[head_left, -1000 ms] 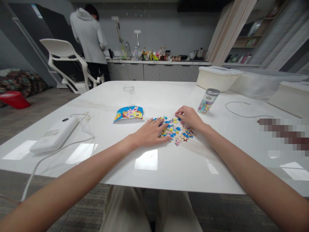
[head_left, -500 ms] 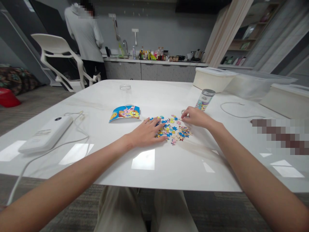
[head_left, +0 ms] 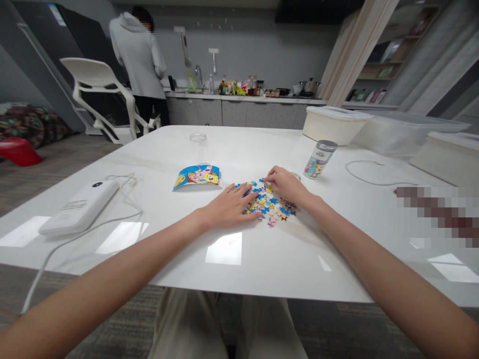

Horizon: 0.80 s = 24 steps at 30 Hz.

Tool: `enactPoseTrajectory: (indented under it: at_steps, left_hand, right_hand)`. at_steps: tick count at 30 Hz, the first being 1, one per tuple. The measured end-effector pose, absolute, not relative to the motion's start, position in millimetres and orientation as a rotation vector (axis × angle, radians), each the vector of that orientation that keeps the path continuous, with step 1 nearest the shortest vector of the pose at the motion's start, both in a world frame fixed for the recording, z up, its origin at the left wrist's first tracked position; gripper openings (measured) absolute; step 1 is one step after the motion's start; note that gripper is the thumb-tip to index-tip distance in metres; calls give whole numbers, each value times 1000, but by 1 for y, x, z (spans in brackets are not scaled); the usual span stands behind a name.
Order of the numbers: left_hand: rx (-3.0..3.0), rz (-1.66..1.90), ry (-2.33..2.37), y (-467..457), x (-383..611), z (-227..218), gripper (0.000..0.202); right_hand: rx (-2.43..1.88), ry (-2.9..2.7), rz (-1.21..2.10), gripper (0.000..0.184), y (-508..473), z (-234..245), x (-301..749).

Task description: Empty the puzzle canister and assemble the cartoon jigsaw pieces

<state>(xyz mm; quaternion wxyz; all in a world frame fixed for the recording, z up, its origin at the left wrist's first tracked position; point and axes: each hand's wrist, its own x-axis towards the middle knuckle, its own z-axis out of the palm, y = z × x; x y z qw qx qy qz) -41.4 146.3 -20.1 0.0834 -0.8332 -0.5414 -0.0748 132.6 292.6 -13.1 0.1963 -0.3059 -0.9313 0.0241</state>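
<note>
Right hand (head_left: 287, 186) shifted left, curled, hold unclear; left hand (head_left: 232, 206) splayed; puzzle pieces (head_left: 274, 211) multidirectional.

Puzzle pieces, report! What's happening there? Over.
Left hand spread over pieces. Right hand at pieces' far side, grip unclear. Can standing apart, to the right.

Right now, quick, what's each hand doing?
Left hand: open, spread partly over the small, multicoloured jigsaw pieces.
Right hand: curled at the pieces; can't tell whether it holds one.
</note>
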Motion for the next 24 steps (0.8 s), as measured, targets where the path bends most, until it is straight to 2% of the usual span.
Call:
enactPoseTrajectory:
  at_steps: [3, 8, 12, 18, 21, 24]
  left_hand:
    - [-2505, -220, -1633, 146, -41, -19, 57]
    - [-2518, -262, -1648, 145, -41, -18, 56]
    - [-2522, -261, -1639, 145, -41, -18, 56]
    - [-2524, -224, -1646, 145, -41, -18, 59]
    - [-2512, -219, -1632, 145, -41, -19, 56]
    - [-2512, -231, -1625, 146, -41, -20, 56]
  right_hand:
    - [-915, -2570, -7, 41, 297, 1, 151]
    - [-1275, -2758, -14, 18, 303, 23, 188]
    - [-1410, -2853, 13, 19, 305, 20, 195]
    - [-1394, -2774, 67, 14, 303, 15, 187]
    - [-1264, -2684, 94, 11, 303, 14, 180]
    - [-1101, -2515, 25, 16, 303, 7, 170]
